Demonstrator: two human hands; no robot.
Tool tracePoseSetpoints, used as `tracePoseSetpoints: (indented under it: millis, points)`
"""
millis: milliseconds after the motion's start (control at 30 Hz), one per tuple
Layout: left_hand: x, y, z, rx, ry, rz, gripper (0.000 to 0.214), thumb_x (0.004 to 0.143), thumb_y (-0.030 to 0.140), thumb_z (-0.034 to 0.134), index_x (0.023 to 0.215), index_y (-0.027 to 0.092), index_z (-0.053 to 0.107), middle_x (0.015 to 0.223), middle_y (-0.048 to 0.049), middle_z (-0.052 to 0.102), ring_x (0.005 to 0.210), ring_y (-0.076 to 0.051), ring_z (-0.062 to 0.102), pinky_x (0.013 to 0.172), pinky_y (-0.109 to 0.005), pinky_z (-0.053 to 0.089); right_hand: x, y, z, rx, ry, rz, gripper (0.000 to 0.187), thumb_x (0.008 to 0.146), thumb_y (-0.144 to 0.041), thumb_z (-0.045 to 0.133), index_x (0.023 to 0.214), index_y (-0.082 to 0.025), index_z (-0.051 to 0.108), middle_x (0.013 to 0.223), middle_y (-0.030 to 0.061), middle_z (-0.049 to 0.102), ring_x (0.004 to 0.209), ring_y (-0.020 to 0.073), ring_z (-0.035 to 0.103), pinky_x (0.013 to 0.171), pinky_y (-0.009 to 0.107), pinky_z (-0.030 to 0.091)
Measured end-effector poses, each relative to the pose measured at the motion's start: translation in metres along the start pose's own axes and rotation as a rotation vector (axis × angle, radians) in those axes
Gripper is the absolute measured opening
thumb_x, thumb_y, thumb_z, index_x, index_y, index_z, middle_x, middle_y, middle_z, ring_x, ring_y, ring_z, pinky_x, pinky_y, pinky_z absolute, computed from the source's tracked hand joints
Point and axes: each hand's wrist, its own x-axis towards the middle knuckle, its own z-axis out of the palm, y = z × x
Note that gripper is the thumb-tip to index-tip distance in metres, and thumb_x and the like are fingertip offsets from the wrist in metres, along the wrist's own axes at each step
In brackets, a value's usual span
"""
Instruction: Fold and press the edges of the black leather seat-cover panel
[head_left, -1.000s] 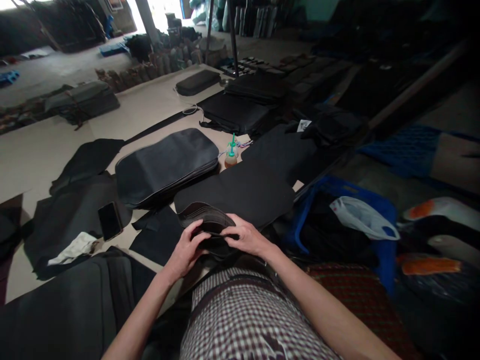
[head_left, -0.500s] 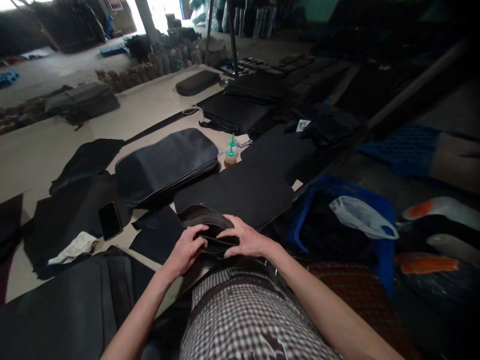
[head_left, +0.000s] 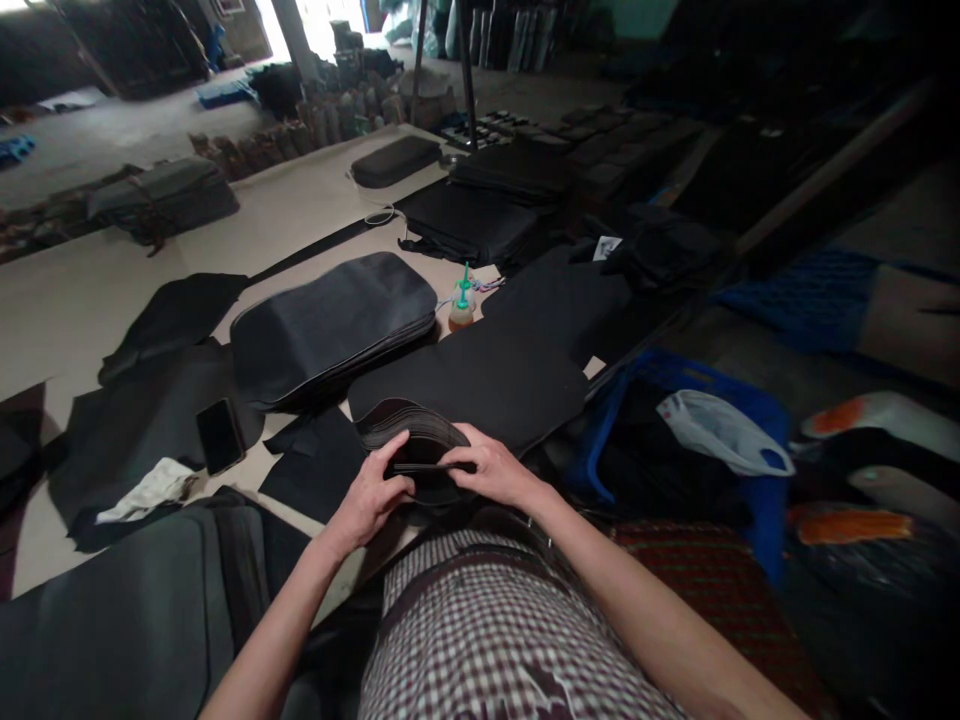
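Observation:
At the near table edge, right in front of my body, a stack of thin dark leather-like sheets (head_left: 401, 420) is bent so its layered edges fan apart. My left hand (head_left: 367, 500) grips the stack's left side, thumb and index finger curled around some of the sheets. On the other side, my right hand (head_left: 491, 472) pinches the sheets between thumb and fingers. A dark gap shows between the layers, between the two hands. Just beyond lies a large flat black piece (head_left: 480, 370). The lower part of the stack is hidden.
A neat pile of rounded black panels (head_left: 330, 320) lies ahead, beside a small bottle with a green nozzle (head_left: 461, 312). A phone (head_left: 220, 437) and a white cloth (head_left: 150, 490) lie at left. To the right stands a blue crate (head_left: 600, 450) holding a plastic bag.
My right fingers have closed in on the layers and my left index finger has straightened upward. The sheets' upper edges bow higher, and the gap between layers has shifted.

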Motion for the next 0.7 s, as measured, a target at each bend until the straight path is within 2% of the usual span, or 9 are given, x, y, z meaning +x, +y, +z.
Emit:
tracePoseSetpoints:
  millis: [100, 167, 233, 333, 400, 500, 600, 700]
  points:
    - [0.001, 0.001, 0.001, -0.027, 0.017, -0.064, 0.009, 0.094, 0.020, 0.053, 0.096, 0.020, 0.062, 0.159, -0.0089, 0.023, 0.127, -0.024, 0.045, 0.105, -0.045, 0.048, -0.002, 0.000, -0.001, 0.017, -0.042, -0.016, 0.026, 0.083, -0.024, 0.072, 0.108, -0.030, 0.075, 0.150, 0.0069, 0.039, 0.136, 0.0271, 0.041, 0.111, 0.045, 0.038]
    - [0.000, 0.001, 0.003, -0.037, 0.029, -0.083, 0.007, 0.094, 0.020, 0.054, 0.096, 0.020, 0.061, 0.156, -0.0094, 0.025, 0.125, -0.023, 0.047, 0.105, -0.043, 0.048, -0.004, -0.001, -0.002, 0.015, -0.077, -0.037, 0.035, 0.077, -0.035, 0.080, 0.111, -0.030, 0.074, 0.152, 0.0090, 0.036, 0.141, 0.0301, 0.034, 0.113, 0.048, 0.035]
    - [-0.002, 0.001, 0.006, -0.038, 0.037, -0.084, 0.007, 0.094, 0.020, 0.055, 0.096, 0.020, 0.061, 0.156, -0.0093, 0.025, 0.125, -0.022, 0.047, 0.106, -0.042, 0.048, -0.005, -0.002, -0.002, -0.015, -0.095, -0.077, 0.044, 0.073, -0.036, 0.084, 0.114, -0.030, 0.072, 0.154, 0.0097, 0.033, 0.142, 0.0303, 0.032, 0.114, 0.047, 0.034]
    - [-0.005, -0.001, 0.010, -0.017, 0.068, -0.061, 0.010, 0.093, 0.020, 0.056, 0.102, 0.020, 0.061, 0.155, -0.0094, 0.026, 0.130, -0.024, 0.044, 0.108, -0.044, 0.048, -0.005, -0.003, 0.001, -0.095, -0.060, -0.120, 0.034, 0.080, -0.021, 0.075, 0.113, -0.030, 0.072, 0.154, 0.0073, 0.035, 0.140, 0.0271, 0.036, 0.114, 0.045, 0.035]
    - [-0.009, -0.003, 0.013, 0.001, 0.103, -0.022, 0.024, 0.092, 0.020, 0.058, 0.117, 0.022, 0.060, 0.157, -0.0102, 0.022, 0.135, -0.026, 0.041, 0.108, -0.046, 0.047, -0.004, -0.003, 0.005, -0.122, -0.003, -0.095, 0.030, 0.083, -0.015, 0.067, 0.109, -0.030, 0.073, 0.152, 0.0058, 0.037, 0.136, 0.0252, 0.042, 0.111, 0.043, 0.039]
    - [-0.014, -0.004, 0.015, 0.073, 0.103, 0.036, 0.048, 0.092, 0.015, 0.057, 0.137, 0.030, 0.050, 0.162, -0.0089, 0.012, 0.141, -0.029, 0.036, 0.109, -0.051, 0.046, -0.001, -0.002, 0.008, -0.087, 0.063, -0.019, 0.029, 0.083, -0.015, 0.064, 0.106, -0.028, 0.074, 0.150, 0.0055, 0.040, 0.126, 0.0229, 0.053, 0.103, 0.037, 0.047]
    - [-0.016, -0.003, 0.013, 0.168, 0.058, 0.111, 0.046, 0.092, 0.012, 0.058, 0.132, 0.033, 0.055, 0.162, -0.0058, 0.019, 0.143, -0.030, 0.033, 0.111, -0.056, 0.040, 0.002, -0.001, 0.005, -0.028, 0.074, 0.019, 0.029, 0.081, -0.015, 0.065, 0.105, -0.029, 0.075, 0.145, 0.0033, 0.046, 0.120, 0.0207, 0.058, 0.100, 0.034, 0.048]
    - [-0.015, -0.001, 0.011, 0.194, 0.062, 0.111, 0.023, 0.092, 0.017, 0.059, 0.113, 0.024, 0.064, 0.160, -0.0079, 0.027, 0.141, -0.031, 0.035, 0.111, -0.056, 0.039, 0.005, -0.002, 0.001, 0.000, 0.064, 0.016, 0.029, 0.080, -0.014, 0.066, 0.103, -0.031, 0.075, 0.141, 0.0015, 0.050, 0.118, 0.0196, 0.059, 0.100, 0.033, 0.048]
